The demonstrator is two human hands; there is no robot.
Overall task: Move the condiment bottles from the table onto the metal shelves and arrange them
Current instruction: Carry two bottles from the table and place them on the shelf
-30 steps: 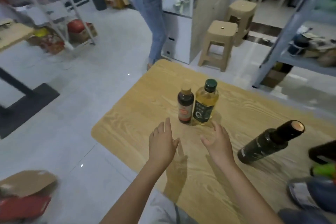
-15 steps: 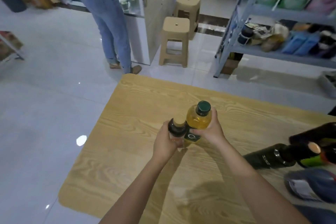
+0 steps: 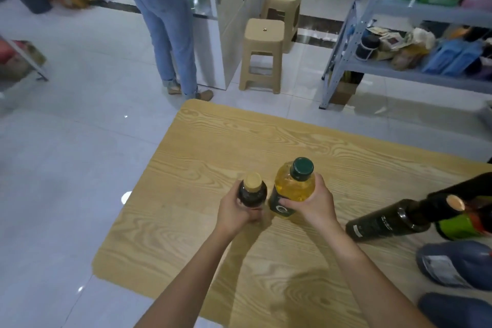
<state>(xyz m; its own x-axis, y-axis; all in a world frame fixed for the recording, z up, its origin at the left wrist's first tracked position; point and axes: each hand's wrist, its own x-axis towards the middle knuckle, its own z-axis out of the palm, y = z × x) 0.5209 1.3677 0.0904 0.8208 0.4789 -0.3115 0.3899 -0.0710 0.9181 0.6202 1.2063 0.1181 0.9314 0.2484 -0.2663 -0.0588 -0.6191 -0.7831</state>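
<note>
One bottle per hand, toward the left edge of the table (image 3: pixel 239 141). The risk is a slip on the way to the metal shelves (image 3: pixel 399 72) beyond the far right corner, since the smooth oil bottle (image 3: pixel 294 186) looks wide for a single grasp. A swing right could also knock the dark bottle (image 3: pixel 386 221) lying on its side. The left hand (image 3: pixel 234 210) wraps the small dark sauce bottle (image 3: pixel 251 192). The right hand (image 3: pixel 314 202) curls round the oil bottle, thumb across its label. Whether either base is off the wood is unclear.
</note>
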